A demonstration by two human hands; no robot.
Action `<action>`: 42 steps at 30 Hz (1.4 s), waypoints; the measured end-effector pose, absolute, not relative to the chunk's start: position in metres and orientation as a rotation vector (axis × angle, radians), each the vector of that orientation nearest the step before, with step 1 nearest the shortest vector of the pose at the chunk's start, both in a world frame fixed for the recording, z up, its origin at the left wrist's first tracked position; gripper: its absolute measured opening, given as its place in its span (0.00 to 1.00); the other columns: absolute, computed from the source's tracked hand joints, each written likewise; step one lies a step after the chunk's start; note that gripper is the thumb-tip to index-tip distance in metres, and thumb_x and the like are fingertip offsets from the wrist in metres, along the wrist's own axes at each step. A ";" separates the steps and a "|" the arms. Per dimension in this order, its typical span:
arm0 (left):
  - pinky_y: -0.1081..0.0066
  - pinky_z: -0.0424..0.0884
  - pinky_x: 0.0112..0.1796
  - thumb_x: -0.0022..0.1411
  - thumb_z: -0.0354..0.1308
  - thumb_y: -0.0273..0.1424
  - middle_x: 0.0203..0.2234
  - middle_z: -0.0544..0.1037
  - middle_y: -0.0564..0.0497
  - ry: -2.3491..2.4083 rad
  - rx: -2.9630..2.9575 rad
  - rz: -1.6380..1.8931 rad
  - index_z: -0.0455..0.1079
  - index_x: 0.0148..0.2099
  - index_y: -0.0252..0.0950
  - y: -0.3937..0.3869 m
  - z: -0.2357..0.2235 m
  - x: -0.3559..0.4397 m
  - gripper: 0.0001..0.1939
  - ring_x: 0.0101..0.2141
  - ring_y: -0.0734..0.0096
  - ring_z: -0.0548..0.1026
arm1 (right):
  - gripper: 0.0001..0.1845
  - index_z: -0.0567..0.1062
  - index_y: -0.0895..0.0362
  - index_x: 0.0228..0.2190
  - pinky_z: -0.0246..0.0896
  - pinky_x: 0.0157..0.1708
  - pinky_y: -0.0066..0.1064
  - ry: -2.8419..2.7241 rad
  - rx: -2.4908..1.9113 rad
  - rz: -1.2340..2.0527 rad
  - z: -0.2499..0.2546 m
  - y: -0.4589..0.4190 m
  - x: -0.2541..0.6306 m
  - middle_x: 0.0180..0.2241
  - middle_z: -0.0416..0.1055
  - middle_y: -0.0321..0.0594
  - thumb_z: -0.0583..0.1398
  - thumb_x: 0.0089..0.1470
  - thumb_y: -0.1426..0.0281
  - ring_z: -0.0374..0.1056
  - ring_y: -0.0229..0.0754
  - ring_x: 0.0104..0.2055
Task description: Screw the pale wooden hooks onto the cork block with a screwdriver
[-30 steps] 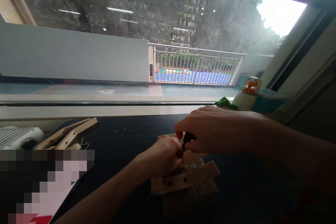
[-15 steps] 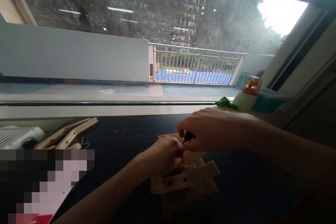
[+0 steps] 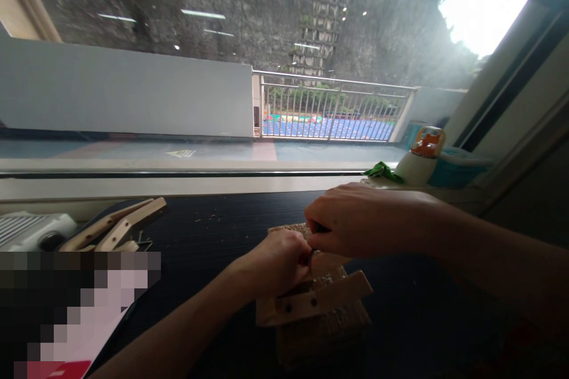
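Observation:
My left hand is curled in a fist on top of a light wooden piece with small holes, which rests on a rough brown block. Its fingers pinch something small that I cannot make out. My right hand is closed around a short dark tool handle, whose tip points down to where my left fingers meet the wood. Both hands touch at that spot. The work sits on a dark table by a window.
Several loose wooden strips lie at the left, next to a white device. A white and orange bottle, a green cloth and a teal object stand on the sill at the right. Wood crumbs speckle the table.
My right hand has closed lower over the dark handle, hiding more of it. The left hand and the wooden piece have stayed put.

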State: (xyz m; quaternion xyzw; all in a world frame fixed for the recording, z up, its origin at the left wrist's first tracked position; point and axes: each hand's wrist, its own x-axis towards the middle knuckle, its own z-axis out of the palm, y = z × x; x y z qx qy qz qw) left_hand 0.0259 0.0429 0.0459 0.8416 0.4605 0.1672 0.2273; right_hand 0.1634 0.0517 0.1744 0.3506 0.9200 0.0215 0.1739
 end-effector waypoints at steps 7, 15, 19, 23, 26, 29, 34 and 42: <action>0.76 0.60 0.26 0.55 0.53 0.27 0.18 0.71 0.54 1.289 2.338 0.353 0.70 0.23 0.33 0.042 0.050 0.026 0.10 0.22 0.75 0.66 | 0.12 0.77 0.50 0.35 0.53 0.28 0.29 2.706 0.866 -0.043 0.184 0.052 0.164 0.30 0.74 0.34 0.57 0.47 0.71 0.65 0.39 0.31; 0.76 0.59 0.26 0.53 0.53 0.24 0.21 0.72 0.54 1.220 2.365 0.453 0.72 0.30 0.33 0.045 0.042 0.025 0.06 0.23 0.75 0.66 | 0.12 0.76 0.55 0.30 0.50 0.24 0.28 2.745 0.949 -0.078 0.173 0.057 0.166 0.28 0.72 0.38 0.55 0.52 0.64 0.63 0.37 0.27; 0.76 0.58 0.25 0.53 0.53 0.24 0.17 0.69 0.55 1.230 2.382 0.369 0.70 0.23 0.33 0.044 0.045 0.025 0.09 0.21 0.76 0.63 | 0.16 0.77 0.55 0.29 0.48 0.23 0.29 2.750 1.004 -0.050 0.171 0.059 0.173 0.26 0.71 0.39 0.53 0.53 0.59 0.62 0.37 0.26; 0.75 0.56 0.24 0.54 0.53 0.25 0.18 0.70 0.55 1.265 2.354 0.368 0.70 0.23 0.33 0.043 0.049 0.026 0.09 0.21 0.77 0.63 | 0.09 0.78 0.52 0.30 0.49 0.23 0.28 2.778 0.882 -0.047 0.174 0.052 0.175 0.25 0.72 0.35 0.57 0.49 0.66 0.63 0.36 0.26; 0.75 0.56 0.23 0.53 0.53 0.25 0.19 0.70 0.55 1.285 2.328 0.335 0.70 0.25 0.33 0.042 0.050 0.026 0.08 0.21 0.77 0.63 | 0.08 0.77 0.55 0.25 0.47 0.20 0.27 2.706 0.826 0.008 0.177 0.046 0.170 0.22 0.71 0.35 0.57 0.46 0.74 0.60 0.34 0.22; 0.76 0.56 0.24 0.53 0.53 0.25 0.18 0.68 0.56 1.274 2.360 0.365 0.69 0.23 0.33 0.043 0.049 0.026 0.08 0.22 0.77 0.63 | 0.09 0.77 0.56 0.25 0.47 0.20 0.27 2.690 0.830 0.017 0.175 0.046 0.166 0.23 0.72 0.36 0.56 0.47 0.75 0.61 0.35 0.22; 0.75 0.59 0.26 0.53 0.54 0.24 0.20 0.71 0.54 1.230 2.339 0.434 0.70 0.24 0.33 0.043 0.047 0.026 0.08 0.23 0.75 0.65 | 0.14 0.78 0.55 0.28 0.47 0.22 0.29 2.663 0.953 0.008 0.170 0.053 0.168 0.25 0.72 0.39 0.53 0.52 0.66 0.62 0.38 0.24; 0.76 0.59 0.26 0.52 0.54 0.25 0.19 0.71 0.54 1.254 2.314 0.421 0.71 0.23 0.33 0.044 0.046 0.025 0.08 0.24 0.75 0.65 | 0.15 0.78 0.51 0.37 0.50 0.25 0.29 2.649 0.897 0.026 0.178 0.051 0.165 0.30 0.74 0.38 0.58 0.46 0.71 0.66 0.40 0.29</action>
